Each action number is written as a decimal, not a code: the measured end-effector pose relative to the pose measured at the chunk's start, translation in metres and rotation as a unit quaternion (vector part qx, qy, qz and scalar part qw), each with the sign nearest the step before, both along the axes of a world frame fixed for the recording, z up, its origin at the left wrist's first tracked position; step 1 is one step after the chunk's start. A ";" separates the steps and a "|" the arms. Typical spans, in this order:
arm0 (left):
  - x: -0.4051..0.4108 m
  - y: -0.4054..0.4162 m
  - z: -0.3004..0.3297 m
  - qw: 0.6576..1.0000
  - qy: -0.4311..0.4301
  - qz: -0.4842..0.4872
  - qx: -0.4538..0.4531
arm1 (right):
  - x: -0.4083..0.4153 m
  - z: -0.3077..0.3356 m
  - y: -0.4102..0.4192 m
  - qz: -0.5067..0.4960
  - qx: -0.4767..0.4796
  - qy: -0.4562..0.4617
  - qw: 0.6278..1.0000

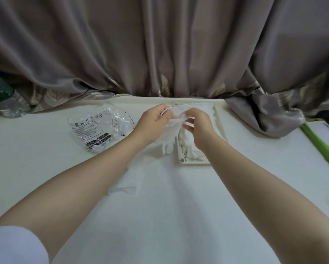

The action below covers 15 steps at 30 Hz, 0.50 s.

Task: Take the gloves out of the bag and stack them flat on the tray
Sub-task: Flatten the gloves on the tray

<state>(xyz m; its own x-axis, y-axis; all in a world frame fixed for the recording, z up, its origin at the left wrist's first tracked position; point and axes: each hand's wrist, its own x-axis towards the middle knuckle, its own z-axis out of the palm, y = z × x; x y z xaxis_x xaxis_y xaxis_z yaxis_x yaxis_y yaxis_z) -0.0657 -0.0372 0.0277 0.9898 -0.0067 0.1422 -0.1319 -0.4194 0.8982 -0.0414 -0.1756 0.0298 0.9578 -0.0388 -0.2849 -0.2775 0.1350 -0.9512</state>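
Both hands hold one thin white glove [176, 116] by its cuff, just above the left edge of the cream tray [220, 130]. My left hand [152, 121] pinches the cuff's left side and my right hand [199, 123] grips its right side. The glove's fingers [167, 146] hang down towards me over the table. More white gloves [194, 152] lie in the tray. The clear plastic bag [98, 128] lies open to the left, with gloves still visible inside. Another glove [124, 189] lies loose on the table under my left forearm.
A grey curtain [160, 54] hangs along the table's far edge and spills onto its right side. A plastic bottle with a green label [1, 96] stands at far left. A green-edged board with paper [324, 141] lies at far right. The white tablecloth [160, 216] covers the near table.
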 end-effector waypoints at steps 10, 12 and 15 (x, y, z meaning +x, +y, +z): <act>0.011 -0.046 0.027 0.975 0.114 -0.024 -0.191 | 0.004 0.009 -0.076 0.020 0.090 -0.011 0.996; 0.012 -0.051 0.029 0.968 0.116 -0.067 -0.214 | 0.003 0.010 -0.084 0.037 0.084 -0.024 0.995; 0.016 -0.064 0.033 0.975 0.146 -0.081 -0.149 | 0.002 0.012 -0.098 0.062 0.067 -0.031 0.995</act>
<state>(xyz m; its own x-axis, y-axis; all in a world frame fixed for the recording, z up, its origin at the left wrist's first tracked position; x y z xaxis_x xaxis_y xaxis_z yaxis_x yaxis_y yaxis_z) -0.0496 -0.1009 0.0602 0.9779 -0.1677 -0.1250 0.1039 -0.1290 0.9862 -0.0398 -0.2736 0.0421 0.9685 0.1154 -0.2207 -0.2422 0.2291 -0.9428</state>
